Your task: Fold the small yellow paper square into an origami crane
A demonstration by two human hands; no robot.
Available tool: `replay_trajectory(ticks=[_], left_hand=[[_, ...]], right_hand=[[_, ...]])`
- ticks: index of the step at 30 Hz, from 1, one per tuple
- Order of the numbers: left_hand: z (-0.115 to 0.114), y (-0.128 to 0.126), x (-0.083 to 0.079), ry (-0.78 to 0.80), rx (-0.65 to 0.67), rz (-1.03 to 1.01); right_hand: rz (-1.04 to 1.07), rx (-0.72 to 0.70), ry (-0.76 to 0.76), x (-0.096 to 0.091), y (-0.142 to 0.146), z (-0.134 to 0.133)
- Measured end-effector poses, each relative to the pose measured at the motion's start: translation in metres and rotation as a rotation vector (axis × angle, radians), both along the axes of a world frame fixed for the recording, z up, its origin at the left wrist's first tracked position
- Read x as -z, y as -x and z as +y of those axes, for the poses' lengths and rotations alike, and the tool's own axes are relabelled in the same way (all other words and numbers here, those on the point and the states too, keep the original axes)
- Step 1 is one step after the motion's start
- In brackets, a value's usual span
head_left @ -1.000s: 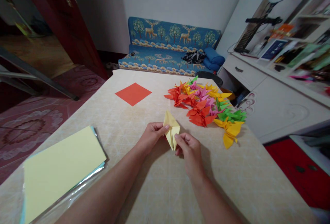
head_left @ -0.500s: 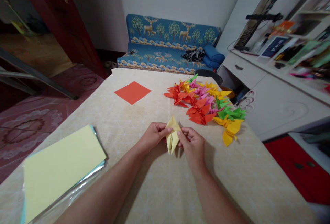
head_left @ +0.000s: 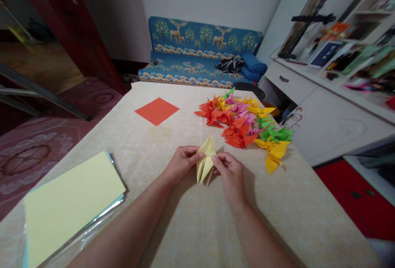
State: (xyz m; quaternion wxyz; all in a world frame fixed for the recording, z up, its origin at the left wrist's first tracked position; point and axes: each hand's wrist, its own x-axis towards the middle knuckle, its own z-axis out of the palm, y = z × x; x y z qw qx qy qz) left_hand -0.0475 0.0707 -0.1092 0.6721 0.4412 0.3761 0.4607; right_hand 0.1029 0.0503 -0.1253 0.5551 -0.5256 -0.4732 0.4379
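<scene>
A pale yellow folded paper (head_left: 207,149), diamond-shaped with a slit running down its lower half, is held just above the table between both my hands. My left hand (head_left: 184,161) is closed on its left edge, the thumb lying over the front. From the other side my right hand (head_left: 228,168) pinches the right edge, its thumb near the middle of the paper. The fingers behind the paper are partly hidden. Beyond my hands, to the right, lies a heap of origami cranes (head_left: 239,132) in red, pink, orange and green.
A flat red paper square (head_left: 157,111) lies toward the far left of the table (head_left: 173,227). At the near left is a stack of pale yellow sheets (head_left: 74,202) on a clear plastic wrapper. Past the far edge stands a blue patterned sofa (head_left: 197,60); a white cabinet (head_left: 348,124) is at right.
The folded paper has tilted a little, its top tip leaning right and its lower points swinging left. Both hands keep their hold on it. The whole view has shifted slightly.
</scene>
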Motion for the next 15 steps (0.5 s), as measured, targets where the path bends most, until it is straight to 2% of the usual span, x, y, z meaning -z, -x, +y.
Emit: replay_trajectory(ticks=[7, 15], left_hand=[[-0.0016, -0.0064, 0.001, -0.041, -0.107, -0.058], [-0.003, -0.0059, -0.0008, 0.038, -0.054, -0.031]], right_hand=[[0.072, 0.055, -0.018, 0.0008, 0.0012, 0.003], [0.069, -0.014, 0.0, -0.006, 0.0008, 0.0021]])
